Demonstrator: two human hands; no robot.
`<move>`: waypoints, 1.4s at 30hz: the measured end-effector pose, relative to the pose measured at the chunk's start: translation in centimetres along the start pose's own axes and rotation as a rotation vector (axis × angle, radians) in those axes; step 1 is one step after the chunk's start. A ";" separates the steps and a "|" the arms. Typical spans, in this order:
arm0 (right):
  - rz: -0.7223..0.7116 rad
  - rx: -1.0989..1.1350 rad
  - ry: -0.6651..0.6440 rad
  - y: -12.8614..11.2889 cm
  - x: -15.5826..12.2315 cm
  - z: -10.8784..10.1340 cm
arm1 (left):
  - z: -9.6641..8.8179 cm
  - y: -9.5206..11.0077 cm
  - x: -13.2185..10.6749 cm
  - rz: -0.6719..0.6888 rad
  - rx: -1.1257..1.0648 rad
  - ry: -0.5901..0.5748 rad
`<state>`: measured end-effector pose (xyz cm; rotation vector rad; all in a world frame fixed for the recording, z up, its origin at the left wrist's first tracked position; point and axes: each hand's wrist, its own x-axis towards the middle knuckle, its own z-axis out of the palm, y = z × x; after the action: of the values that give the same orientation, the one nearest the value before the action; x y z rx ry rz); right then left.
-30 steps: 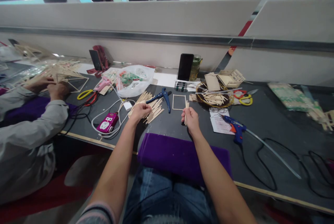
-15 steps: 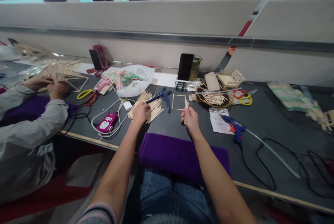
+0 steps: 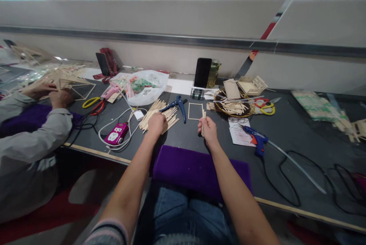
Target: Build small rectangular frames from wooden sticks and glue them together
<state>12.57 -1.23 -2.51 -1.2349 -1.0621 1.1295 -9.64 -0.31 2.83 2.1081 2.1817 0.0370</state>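
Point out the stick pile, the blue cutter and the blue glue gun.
Stick pile (image 3: 153, 109): head view, its far part.
Blue cutter (image 3: 182, 109): head view, one arm.
Blue glue gun (image 3: 259, 137): head view, its body.

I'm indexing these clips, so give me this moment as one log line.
Left hand: at loose stick pile, grip unclear | right hand: gripping a few wooden sticks | nearby: rectangular stick frame, blue cutter

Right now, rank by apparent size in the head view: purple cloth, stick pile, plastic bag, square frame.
1. Purple cloth
2. Stick pile and plastic bag: too alike to rank, the former partly hidden by the left hand
3. Square frame
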 end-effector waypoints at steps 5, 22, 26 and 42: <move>-0.003 -0.007 0.006 0.0 0.0 0.0 | 0.1 0.3 0.2 0.007 0.036 0.015; -0.005 -0.001 0.004 0.0 0.1 -0.1 | 0.8 -4.0 1.1 -0.104 -0.986 -0.112; 0.016 0.024 0.012 0.0 0.3 -0.2 | 0.9 -2.8 0.7 -0.052 -0.488 -0.082; 0.020 0.420 0.247 -6.9 7.5 -7.0 | -0.3 -0.1 -0.6 -0.126 -0.032 -0.103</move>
<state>20.93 5.18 3.91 -1.0171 -0.5898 1.1127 -9.74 -0.93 3.13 1.9071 2.2321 -0.0461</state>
